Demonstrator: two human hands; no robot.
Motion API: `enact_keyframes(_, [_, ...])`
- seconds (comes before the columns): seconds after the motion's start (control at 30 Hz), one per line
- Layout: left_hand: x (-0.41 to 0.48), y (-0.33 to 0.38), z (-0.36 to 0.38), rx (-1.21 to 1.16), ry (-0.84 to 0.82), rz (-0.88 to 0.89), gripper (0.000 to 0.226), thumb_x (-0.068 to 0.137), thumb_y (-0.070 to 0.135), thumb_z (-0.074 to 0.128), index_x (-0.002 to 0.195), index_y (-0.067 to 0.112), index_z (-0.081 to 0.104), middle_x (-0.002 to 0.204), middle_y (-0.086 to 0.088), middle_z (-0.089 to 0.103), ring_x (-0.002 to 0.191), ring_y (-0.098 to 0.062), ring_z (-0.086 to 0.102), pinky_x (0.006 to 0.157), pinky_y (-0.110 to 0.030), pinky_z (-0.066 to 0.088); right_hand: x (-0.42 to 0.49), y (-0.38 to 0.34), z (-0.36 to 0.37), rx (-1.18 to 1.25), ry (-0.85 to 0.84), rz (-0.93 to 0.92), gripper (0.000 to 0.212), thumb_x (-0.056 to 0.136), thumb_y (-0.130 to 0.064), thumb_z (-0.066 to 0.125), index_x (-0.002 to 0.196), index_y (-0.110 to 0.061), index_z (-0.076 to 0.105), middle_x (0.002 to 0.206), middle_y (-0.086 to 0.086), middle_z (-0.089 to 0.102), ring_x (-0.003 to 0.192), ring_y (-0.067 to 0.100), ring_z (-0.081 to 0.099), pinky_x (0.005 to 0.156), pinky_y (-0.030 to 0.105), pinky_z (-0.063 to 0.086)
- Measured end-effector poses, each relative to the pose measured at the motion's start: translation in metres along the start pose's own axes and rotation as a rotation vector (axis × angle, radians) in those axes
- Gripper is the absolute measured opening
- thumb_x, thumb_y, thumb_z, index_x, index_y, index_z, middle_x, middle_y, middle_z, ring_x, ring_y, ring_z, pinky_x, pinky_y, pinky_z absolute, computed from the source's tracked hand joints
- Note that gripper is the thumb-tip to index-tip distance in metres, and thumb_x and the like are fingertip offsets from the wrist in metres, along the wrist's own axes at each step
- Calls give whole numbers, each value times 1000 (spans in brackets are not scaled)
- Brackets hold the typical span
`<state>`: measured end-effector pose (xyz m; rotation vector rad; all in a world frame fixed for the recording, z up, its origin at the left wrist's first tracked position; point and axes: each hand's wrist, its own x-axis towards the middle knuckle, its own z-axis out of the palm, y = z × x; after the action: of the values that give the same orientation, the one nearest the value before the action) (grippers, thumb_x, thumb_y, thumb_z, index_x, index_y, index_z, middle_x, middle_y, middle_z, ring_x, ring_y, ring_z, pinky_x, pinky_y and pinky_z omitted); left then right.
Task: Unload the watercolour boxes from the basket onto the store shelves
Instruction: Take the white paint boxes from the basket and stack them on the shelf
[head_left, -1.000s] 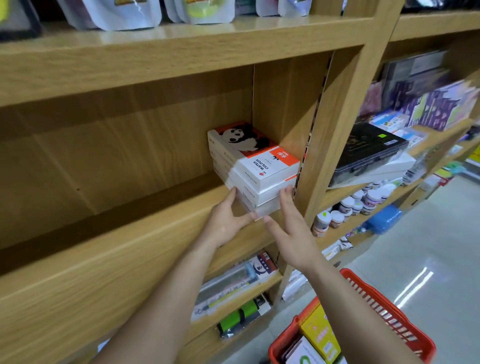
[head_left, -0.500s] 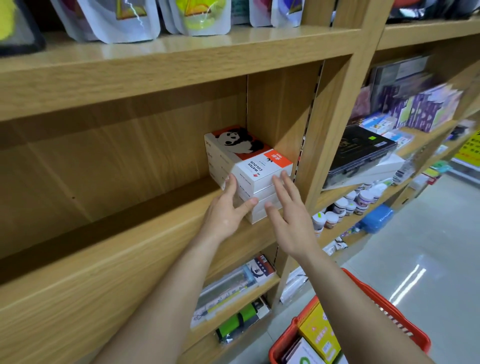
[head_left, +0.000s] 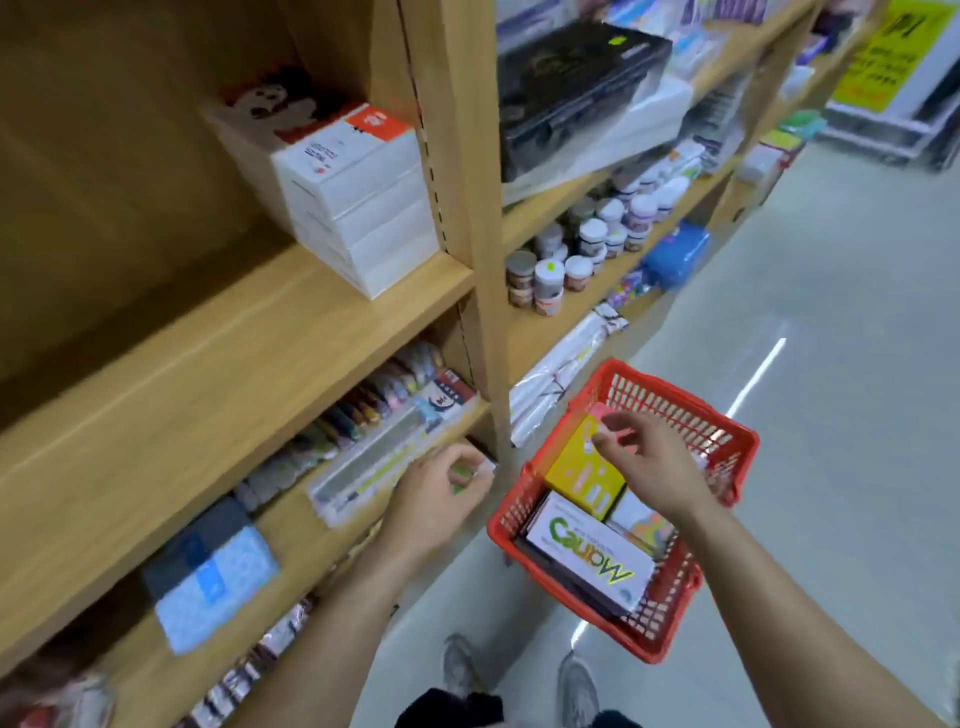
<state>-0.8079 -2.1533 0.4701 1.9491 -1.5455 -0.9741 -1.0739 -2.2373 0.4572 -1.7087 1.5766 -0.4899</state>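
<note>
1. My right hand (head_left: 652, 467) hovers over the red basket (head_left: 727, 441), fingers loosely curled, holding nothing, above the yellow box (head_left: 582, 475).
2. My left hand (head_left: 436, 499), left of the basket, half-curled, empty.
3. Stacked watercolour boxes (head_left: 358, 208) sit shelved, up-left of the basket.

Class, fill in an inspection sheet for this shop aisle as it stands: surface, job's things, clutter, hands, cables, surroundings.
Surface: wooden shelf, mostly bare.
Job's things: stack of panda boxes at shelf's right end; red basket on floor, holding yellow box and others.
Clutter: paint jars, black case in next bay.
Hands: left hand empty, beside basket; right hand open over yellow box.
Cables: nothing seen.
Surroundings: glossy floor, yellow sign.
</note>
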Motion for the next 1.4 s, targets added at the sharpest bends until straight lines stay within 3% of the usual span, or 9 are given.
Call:
enact_keyframes(0.1, [23,-19,56,88,-108,-73,35,92,32,70,124,20,66,121,2,68,98,-16,67,80,-27,48,-12,83,15,-54,-75,230,39,97,-36,67,123,-7,69,126,10,72,102,27,71,88,36,53])
enact_keyframes(0.3, [80,-65,142,214,-200,-106,64,92,36,70,148,16,47,147,-8,53,132,-29,53,102,-38,44,-10,187,76,-120,-209,425,41,96,-30,64,123,0,69,129,20,70,113,34,67,89,35,49])
enact_keyframes(0.57, [142,-135,213,145,-209,45,63,93,17,67,150,12,42,150,-11,47,136,-29,49,113,-47,40,21,271,168,-217,-261,541,60,93,-43,65,140,-9,54,137,21,56,127,40,55,99,44,47])
enact_keyframes(0.67, [145,-152,228,106,-207,105,66,94,16,58,155,19,33,157,-8,39,142,-24,42,116,-39,36,22,281,193,-331,-238,557,71,84,-64,63,137,-16,54,134,15,53,123,41,55,96,47,47])
enact_keyframes(0.77, [145,-160,234,112,-187,99,69,91,26,54,154,30,27,160,-6,36,148,-27,37,117,-49,36,8,280,214,-393,-287,575,85,75,-78,57,142,-27,47,139,12,48,130,38,45,102,51,41])
enact_keyframes(0.87, [147,-161,235,94,-191,89,69,88,35,50,153,34,26,159,-1,39,148,-26,37,114,-55,38,0,284,225,-368,-324,575,90,72,-78,59,147,-30,43,142,11,43,133,36,39,108,52,34])
enact_keyframes(1.0, [148,-160,234,79,-187,79,68,89,35,53,152,37,27,153,6,42,138,-13,44,109,-46,44,12,284,228,-343,-326,482,97,72,-73,62,153,-24,39,159,9,35,145,31,35,113,50,33])
enact_keyframes(1.17, [146,-161,235,60,-198,58,69,90,36,56,151,40,25,152,9,43,132,-3,43,107,-43,46,14,287,235,-395,-351,432,121,68,-81,48,163,-15,14,171,5,17,156,25,19,120,50,22])
enact_keyframes(1.4, [144,-159,235,22,-196,48,69,88,39,56,151,40,27,153,5,47,137,-11,47,110,-49,46,19,286,243,-420,-305,457,122,52,-90,50,153,-24,34,141,5,46,134,28,42,104,50,35])
